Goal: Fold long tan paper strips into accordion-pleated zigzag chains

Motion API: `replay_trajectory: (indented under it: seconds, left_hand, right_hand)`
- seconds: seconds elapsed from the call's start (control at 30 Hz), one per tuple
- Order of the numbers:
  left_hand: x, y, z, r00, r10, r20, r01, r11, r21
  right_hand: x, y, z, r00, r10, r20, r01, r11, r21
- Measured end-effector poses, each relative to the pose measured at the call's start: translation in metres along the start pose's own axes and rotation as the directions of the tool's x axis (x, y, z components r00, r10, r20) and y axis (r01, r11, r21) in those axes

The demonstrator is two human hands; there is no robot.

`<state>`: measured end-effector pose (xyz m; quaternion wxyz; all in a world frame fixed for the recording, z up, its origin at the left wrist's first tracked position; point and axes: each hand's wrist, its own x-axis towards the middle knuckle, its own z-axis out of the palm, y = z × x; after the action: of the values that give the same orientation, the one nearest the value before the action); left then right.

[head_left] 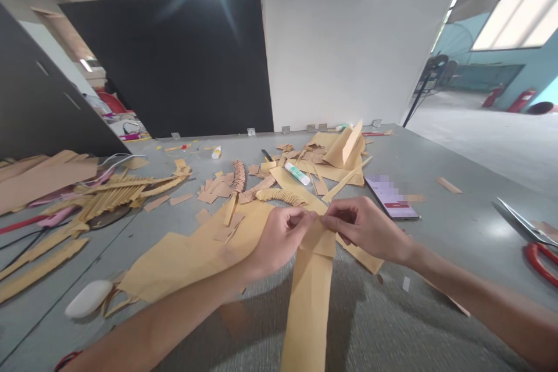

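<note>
A long strip of tan kraft paper [308,296] hangs down toward me, with a folded section near its top. My left hand [285,235] pinches the upper left edge of the strip between thumb and fingers. Close beside it, my right hand [364,224] pinches the upper right edge, so the two sets of fingertips nearly meet. Just beyond my hands lies a pleated, curved paper piece [281,196]. A glue stick [297,174] rests on the paper scraps behind it. To the right of my right hand is a phone [387,195] with its screen lit.
Red-handled scissors [540,258] lie at the right edge. A white computer mouse [88,299] sits at the lower left. Paper sheets [174,261] and folded strips [117,197] cover the left side. A black and white partition [265,58] borders the grey table's far side.
</note>
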<state>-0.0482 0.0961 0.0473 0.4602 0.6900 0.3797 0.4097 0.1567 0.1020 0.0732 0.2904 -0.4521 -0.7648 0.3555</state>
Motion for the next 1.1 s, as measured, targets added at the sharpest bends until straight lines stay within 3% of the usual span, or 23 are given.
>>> replay_trajectory:
  seconds: [0.23, 0.33, 0.43, 0.53, 0.7, 0.83, 1.03, 1.1]
  left_hand:
    - [0.001, -0.005, 0.003, 1.0, 0.012, -0.02, -0.014, 0.997, -0.071]
    - [0.005, -0.015, 0.004, 0.999, -0.036, -0.014, 0.034, 0.99, -0.139]
    - [0.009, -0.029, 0.003, 0.99, -0.122, 0.068, 0.135, 0.96, -0.243]
    - [0.012, -0.044, 0.004, 0.976, -0.178, 0.129, 0.208, 0.938, -0.277]
    - [0.011, -0.061, 0.006, 0.984, -0.18, 0.006, 0.178, 0.964, -0.198]
    - [0.009, -0.066, 0.007, 0.984, -0.175, -0.019, 0.17, 0.973, -0.154]
    - [0.009, -0.069, 0.006, 0.987, -0.162, -0.017, 0.161, 0.984, -0.08]
    - [0.01, -0.069, 0.005, 0.986, -0.163, -0.015, 0.162, 0.984, -0.076]
  right_hand:
    - [0.002, 0.009, 0.007, 0.999, -0.043, 0.001, 0.043, 0.997, 0.061]
    - [0.007, 0.021, 0.01, 0.997, -0.028, -0.074, 0.034, 0.996, 0.078]
    - [0.013, 0.036, 0.014, 0.98, 0.018, -0.198, 0.011, 0.989, 0.145]
    - [0.016, 0.05, 0.023, 0.966, 0.072, -0.248, -0.018, 0.976, 0.217]
    - [0.011, 0.063, 0.046, 0.971, 0.15, -0.187, -0.082, 0.941, 0.329]
    - [0.007, 0.068, 0.052, 0.985, 0.139, -0.099, -0.09, 0.916, 0.391]
    - [0.008, 0.074, 0.051, 0.985, 0.148, -0.088, -0.103, 0.916, 0.389]
    - [0.008, 0.075, 0.052, 0.981, 0.139, -0.135, -0.078, 0.921, 0.382]
